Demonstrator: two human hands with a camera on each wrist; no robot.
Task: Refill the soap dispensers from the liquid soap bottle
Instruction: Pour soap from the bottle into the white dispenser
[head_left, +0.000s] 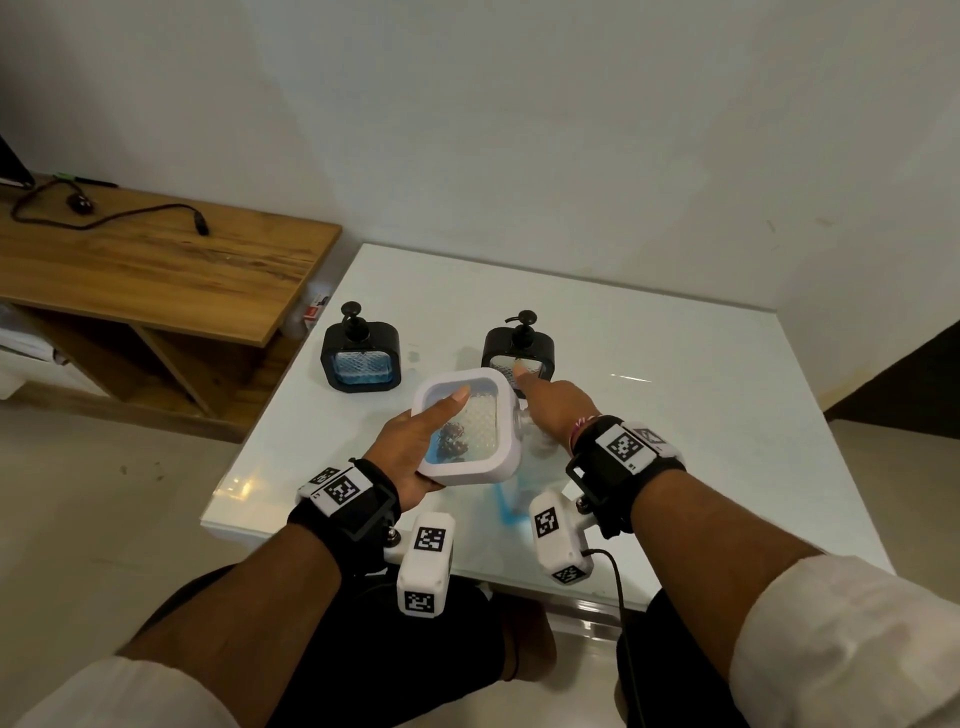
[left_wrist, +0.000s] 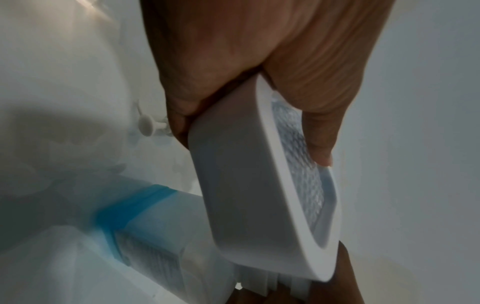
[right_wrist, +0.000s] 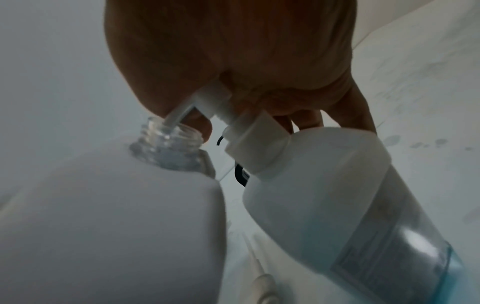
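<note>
My left hand (head_left: 418, 434) grips a white square soap dispenser (head_left: 500, 447), tilted above the table, thumb across its clear window. Seen from the left wrist, the dispenser (left_wrist: 233, 185) sits between thumb and fingers (left_wrist: 179, 121). My right hand (head_left: 556, 402) is curled over the pump head (right_wrist: 215, 98) of the liquid soap bottle (right_wrist: 350, 205), which holds blue soap (head_left: 506, 501). The pump's nozzle (right_wrist: 179, 113) points into the dispenser's open threaded neck (right_wrist: 171, 139). Whether soap is flowing cannot be told.
Two black dispensers with pumps fitted stand behind on the white glass table (head_left: 675, 415): one at the left (head_left: 361, 358) with blue soap, one (head_left: 517, 345) just beyond my right hand. A loose white pump (left_wrist: 149, 125) lies on the table. A wooden desk (head_left: 156, 260) stands left.
</note>
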